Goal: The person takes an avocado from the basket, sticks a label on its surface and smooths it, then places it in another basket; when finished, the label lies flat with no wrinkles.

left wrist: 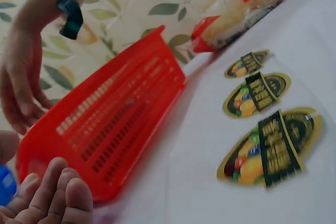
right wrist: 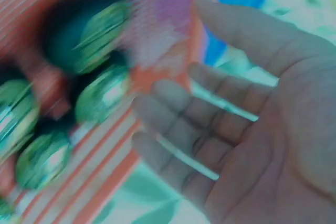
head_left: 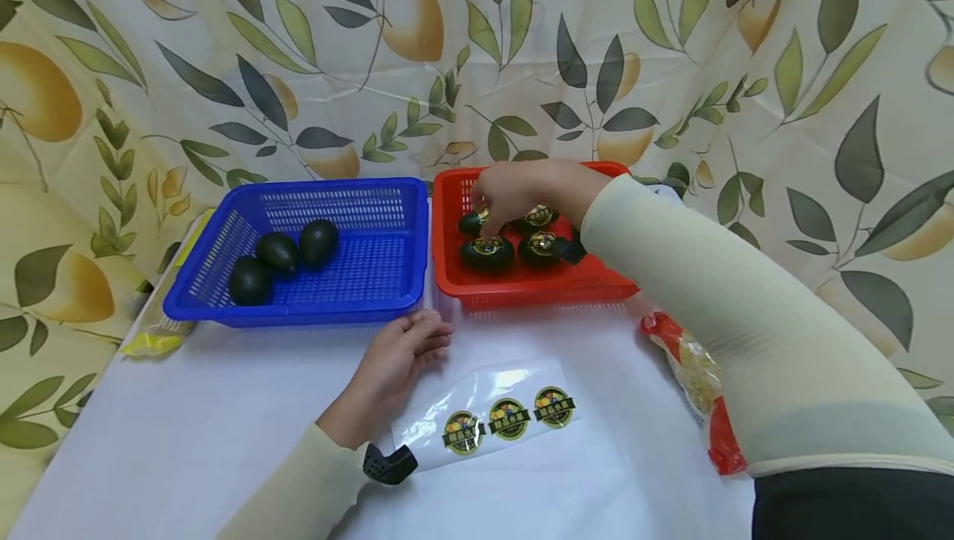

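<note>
My right hand [head_left: 510, 192] is over the left part of the red basket [head_left: 544, 298]. In the right wrist view its fingers are loosely extended and the palm is bare, beside dark green avocados [right wrist: 60, 30] with round gold-and-black stickers. Several such avocados [head_left: 487, 256] lie in that basket. My left hand [head_left: 395, 366] rests relaxed on the white table, just in front of the gap between the baskets, holding nothing. By it lies a clear sheet with three round stickers [head_left: 508, 419].
Left of the red basket, a blue basket [head_left: 365, 267] holds three plain dark avocados [head_left: 277, 252]. A red-and-clear package [head_left: 696, 374] lies under my right arm. Another yellow package [head_left: 156, 333] sits beside the blue basket. A leaf-patterned cloth [head_left: 462, 109] hangs behind.
</note>
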Motion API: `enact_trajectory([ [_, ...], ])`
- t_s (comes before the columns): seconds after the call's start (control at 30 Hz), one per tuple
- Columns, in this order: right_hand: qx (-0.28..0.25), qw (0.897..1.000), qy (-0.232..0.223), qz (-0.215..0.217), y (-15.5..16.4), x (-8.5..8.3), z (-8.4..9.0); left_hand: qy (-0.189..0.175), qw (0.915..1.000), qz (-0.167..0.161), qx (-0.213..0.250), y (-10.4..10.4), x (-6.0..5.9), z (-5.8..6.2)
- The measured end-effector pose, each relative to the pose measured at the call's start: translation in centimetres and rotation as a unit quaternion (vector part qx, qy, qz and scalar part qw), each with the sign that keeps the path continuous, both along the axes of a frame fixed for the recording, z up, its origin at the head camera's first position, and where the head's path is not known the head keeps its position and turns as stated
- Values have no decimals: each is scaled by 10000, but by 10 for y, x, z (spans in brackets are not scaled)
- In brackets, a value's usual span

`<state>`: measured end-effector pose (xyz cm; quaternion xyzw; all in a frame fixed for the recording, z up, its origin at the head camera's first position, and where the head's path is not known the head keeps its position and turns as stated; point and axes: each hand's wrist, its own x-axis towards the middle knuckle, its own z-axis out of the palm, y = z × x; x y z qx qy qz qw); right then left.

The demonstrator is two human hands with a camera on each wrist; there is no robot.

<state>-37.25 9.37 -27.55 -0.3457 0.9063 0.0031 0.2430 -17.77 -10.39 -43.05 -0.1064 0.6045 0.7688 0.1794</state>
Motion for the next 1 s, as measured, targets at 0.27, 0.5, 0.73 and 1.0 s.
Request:
enact_trajectory([
  [0.27, -1479, 9858, -164, 774, -122, -1, -8, 278, 9911, 1226, 428, -34, 5, 4],
  [0.5, -1502, 9862, -166, 680, -207, -23, -51, 390, 9866, 1469, 592, -37, 1, 3],
  [0.73, -269, 9992, -282, 111, -243, -34, -80, 475, 9859, 1460, 667, -31, 2, 2],
  [1.0, 151, 9971, -125, 735, -255, -36, -88, 507, 9873, 1419, 494, -40, 1, 1],
])
